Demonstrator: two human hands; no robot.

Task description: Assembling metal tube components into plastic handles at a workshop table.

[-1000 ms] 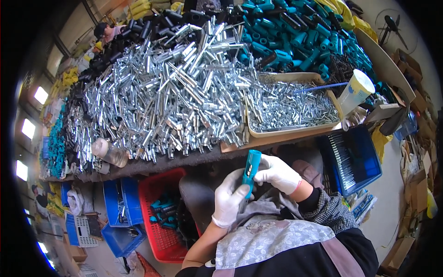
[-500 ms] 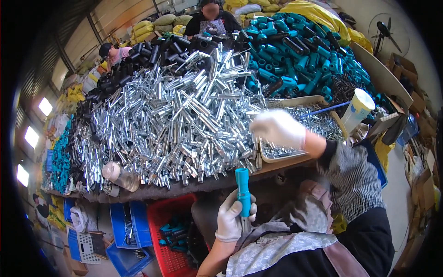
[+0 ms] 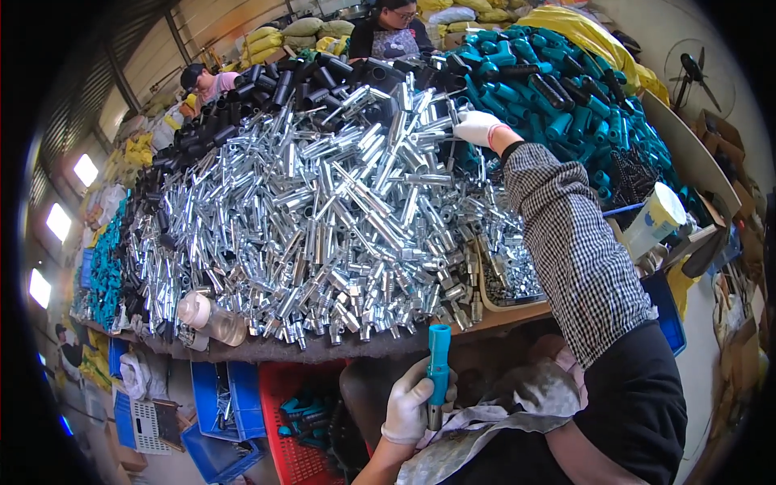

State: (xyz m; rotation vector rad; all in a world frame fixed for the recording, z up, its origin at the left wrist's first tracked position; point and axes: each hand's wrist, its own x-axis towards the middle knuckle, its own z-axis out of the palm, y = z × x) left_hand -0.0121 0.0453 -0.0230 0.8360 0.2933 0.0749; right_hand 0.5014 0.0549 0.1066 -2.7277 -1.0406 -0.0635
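Low at the front, my left hand (image 3: 406, 408), in a white glove, is closed round a teal plastic sleeve (image 3: 439, 360) held upright. A short metal tube end (image 3: 435, 419) sticks out beneath it. My right hand (image 3: 478, 128), gloved too, is stretched out to the far right edge of a large heap of shiny metal tubes (image 3: 323, 218). Its fingertips are drawn together at a metal piece there, though what they grip is unclear. Right beside that hand lies a heap of teal sleeves (image 3: 558, 125).
Black sleeves (image 3: 283, 85) lie along the heap's far side. A tray (image 3: 517, 305) of small metal parts sits under my right forearm, near a pale cup (image 3: 655, 214). A clear bottle (image 3: 212, 318) lies at the front left. Red (image 3: 299, 461) and blue crates (image 3: 246, 396) stand below. Two people work beyond.
My right hand has gone from above the small-parts tray to the heap's far edge, further away. My left hand still holds the teal sleeve, slightly lower in view.
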